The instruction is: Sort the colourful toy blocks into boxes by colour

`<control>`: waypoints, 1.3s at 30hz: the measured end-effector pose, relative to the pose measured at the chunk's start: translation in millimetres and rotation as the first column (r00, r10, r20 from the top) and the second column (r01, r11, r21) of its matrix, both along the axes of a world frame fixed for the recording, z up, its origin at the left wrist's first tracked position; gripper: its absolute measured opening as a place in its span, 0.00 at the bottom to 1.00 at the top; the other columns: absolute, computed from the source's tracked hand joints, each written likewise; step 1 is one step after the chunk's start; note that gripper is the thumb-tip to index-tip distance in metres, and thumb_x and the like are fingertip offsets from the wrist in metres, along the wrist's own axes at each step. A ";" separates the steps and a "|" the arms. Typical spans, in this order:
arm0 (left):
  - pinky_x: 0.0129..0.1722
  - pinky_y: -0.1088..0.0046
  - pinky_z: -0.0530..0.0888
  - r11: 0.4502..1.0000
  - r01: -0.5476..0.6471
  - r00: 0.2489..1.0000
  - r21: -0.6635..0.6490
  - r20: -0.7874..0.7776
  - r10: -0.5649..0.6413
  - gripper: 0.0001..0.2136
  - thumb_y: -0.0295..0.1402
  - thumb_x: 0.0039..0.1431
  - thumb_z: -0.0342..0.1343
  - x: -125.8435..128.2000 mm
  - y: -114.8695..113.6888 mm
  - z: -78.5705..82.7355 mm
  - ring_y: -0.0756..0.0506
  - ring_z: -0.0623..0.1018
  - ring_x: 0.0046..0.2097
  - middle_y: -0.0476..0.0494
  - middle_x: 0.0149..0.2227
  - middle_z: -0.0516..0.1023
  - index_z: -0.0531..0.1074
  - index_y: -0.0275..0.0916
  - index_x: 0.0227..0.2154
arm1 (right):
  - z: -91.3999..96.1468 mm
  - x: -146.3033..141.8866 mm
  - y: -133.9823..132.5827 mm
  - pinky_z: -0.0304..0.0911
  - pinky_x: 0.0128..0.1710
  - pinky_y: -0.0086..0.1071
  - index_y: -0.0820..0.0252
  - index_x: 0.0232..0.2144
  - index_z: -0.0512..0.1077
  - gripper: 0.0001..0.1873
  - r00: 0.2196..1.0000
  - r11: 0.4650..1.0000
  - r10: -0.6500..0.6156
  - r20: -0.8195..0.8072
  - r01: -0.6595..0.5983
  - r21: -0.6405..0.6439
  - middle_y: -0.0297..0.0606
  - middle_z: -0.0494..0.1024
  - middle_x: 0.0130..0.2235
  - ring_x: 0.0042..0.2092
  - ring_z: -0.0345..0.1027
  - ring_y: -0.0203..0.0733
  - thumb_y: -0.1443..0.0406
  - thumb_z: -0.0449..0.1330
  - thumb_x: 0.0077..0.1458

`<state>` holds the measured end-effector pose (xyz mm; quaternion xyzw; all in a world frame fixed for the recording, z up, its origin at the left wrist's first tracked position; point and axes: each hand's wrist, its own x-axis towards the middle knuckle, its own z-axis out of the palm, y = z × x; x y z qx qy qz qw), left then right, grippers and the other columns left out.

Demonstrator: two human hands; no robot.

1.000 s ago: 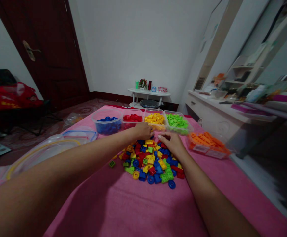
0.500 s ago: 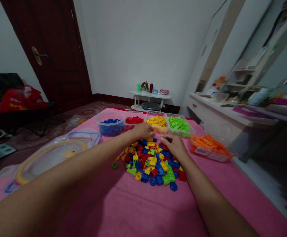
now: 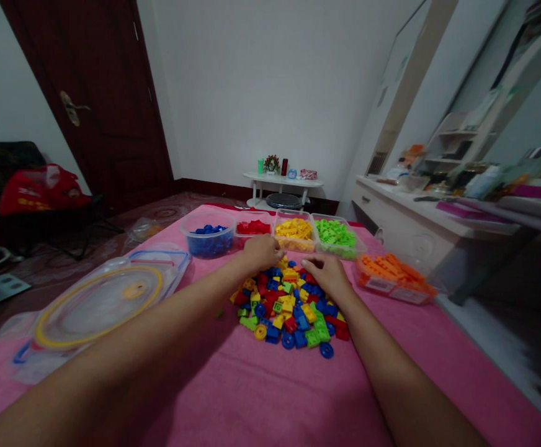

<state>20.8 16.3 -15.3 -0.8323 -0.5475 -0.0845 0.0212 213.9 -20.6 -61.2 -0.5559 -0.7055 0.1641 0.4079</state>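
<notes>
A heap of mixed plastic bricks (image 3: pixel 289 310) in red, blue, yellow and green lies on the pink cloth (image 3: pixel 261 397). My left hand (image 3: pixel 261 251) hovers at the heap's far edge, just in front of the yellow brick tub (image 3: pixel 293 233), its fingers curled in; what they hold is hidden. My right hand (image 3: pixel 327 273) rests on the heap's far right side with its fingertips pinched down among the bricks. Both forearms reach in from the bottom of the view.
Behind the heap stand a round tub of blue bricks (image 3: pixel 208 239), a red tub (image 3: pixel 252 226) and a green tub (image 3: pixel 338 236); an orange tub (image 3: pixel 394 276) sits at the right. Clear lids (image 3: pixel 98 298) lie at the left. A white dresser (image 3: pixel 405 217) runs along the right.
My left hand has drawn back from over the yellow tub to the heap's far edge. My right hand has stayed on the heap. The camera has shifted slightly.
</notes>
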 end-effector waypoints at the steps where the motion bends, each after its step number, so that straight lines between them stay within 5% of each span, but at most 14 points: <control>1: 0.42 0.70 0.70 0.999 0.024 1.000 -0.044 0.000 -0.025 0.21 0.47 0.58 0.42 -0.5 0.5 -2.7 0.43 0.76 0.45 0.39 0.43 0.77 0.74 0.42 0.42 | 0.2 0.2 -0.1 0.65 0.33 0.32 0.61 0.30 0.77 0.14 1.000 1.000 0.001 -0.003 -0.001 0.005 0.39 0.80 0.31 0.33 0.72 0.43 0.58 0.56 0.50; 8: 0.40 0.68 0.71 0.982 -0.018 1.000 -0.189 -0.005 0.018 0.23 0.47 0.60 0.39 -16.4 -17.4 7.2 0.41 0.76 0.42 0.36 0.40 0.78 0.76 0.38 0.37 | 2.4 11.8 3.0 0.66 0.36 0.35 0.63 0.31 0.77 0.14 0.995 0.999 -0.041 -0.091 0.043 0.028 0.40 0.80 0.32 0.34 0.73 0.45 0.59 0.57 0.48; 13: 0.49 0.64 0.66 0.980 0.180 0.972 0.087 0.134 -0.191 0.24 0.50 0.60 0.41 -25.2 -81.1 9.8 0.40 0.70 0.51 0.36 0.50 0.71 0.73 0.39 0.46 | 14.3 23.0 4.0 0.66 0.37 0.36 0.64 0.32 0.77 0.17 0.975 0.987 -0.126 -0.185 0.143 0.078 0.42 0.80 0.34 0.36 0.72 0.45 0.57 0.58 0.47; 19: 0.51 0.61 0.64 0.909 0.386 0.903 0.158 0.140 -0.407 0.22 0.49 0.58 0.46 2.0 -124.9 -4.8 0.39 0.67 0.51 0.37 0.49 0.67 0.72 0.38 0.44 | 42.1 28.0 -4.6 0.65 0.37 0.35 0.65 0.31 0.77 0.17 0.942 0.961 -0.176 -0.286 0.228 0.159 0.41 0.80 0.31 0.34 0.72 0.44 0.56 0.60 0.46; 24: 0.47 0.59 0.65 0.854 0.470 0.853 0.224 0.132 -0.504 0.26 0.53 0.56 0.45 46.4 -136.1 -5.1 0.38 0.67 0.48 0.36 0.44 0.68 0.72 0.36 0.42 | 54.2 33.8 -8.0 0.66 0.36 0.35 0.65 0.28 0.77 0.15 0.925 0.948 -0.178 -0.337 0.253 0.193 0.42 0.79 0.30 0.33 0.72 0.44 0.57 0.60 0.45; 29: 0.53 0.52 0.58 0.729 0.630 0.756 0.266 0.001 -0.654 0.27 0.51 0.55 0.46 97.4 -137.0 -23.3 0.33 0.61 0.56 0.31 0.54 0.64 0.69 0.33 0.49 | 54.8 37.0 -9.0 0.66 0.37 0.35 0.65 0.27 0.76 0.14 0.910 0.953 -0.135 -0.391 0.228 0.200 0.41 0.78 0.29 0.33 0.71 0.43 0.58 0.60 0.45; 33: 0.51 0.50 0.58 0.779 0.605 0.793 0.164 -0.040 -0.607 0.19 0.41 0.59 0.44 113.4 -124.8 -36.7 0.34 0.63 0.55 0.32 0.50 0.69 0.72 0.36 0.46 | 52.4 36.7 -8.7 0.66 0.36 0.35 0.65 0.27 0.76 0.14 0.915 0.961 -0.134 -0.380 0.214 0.177 0.41 0.78 0.28 0.33 0.72 0.43 0.58 0.60 0.45; 39: 0.47 0.54 0.61 0.845 0.508 0.861 0.166 -0.087 -0.501 0.13 0.31 0.58 0.46 92.9 -115.5 -31.8 0.39 0.71 0.44 0.32 0.43 0.73 0.74 0.33 0.40 | 44.2 31.2 -5.1 0.65 0.35 0.34 0.63 0.26 0.76 0.14 0.946 0.970 -0.147 -0.287 0.195 0.143 0.41 0.79 0.29 0.32 0.72 0.43 0.58 0.59 0.45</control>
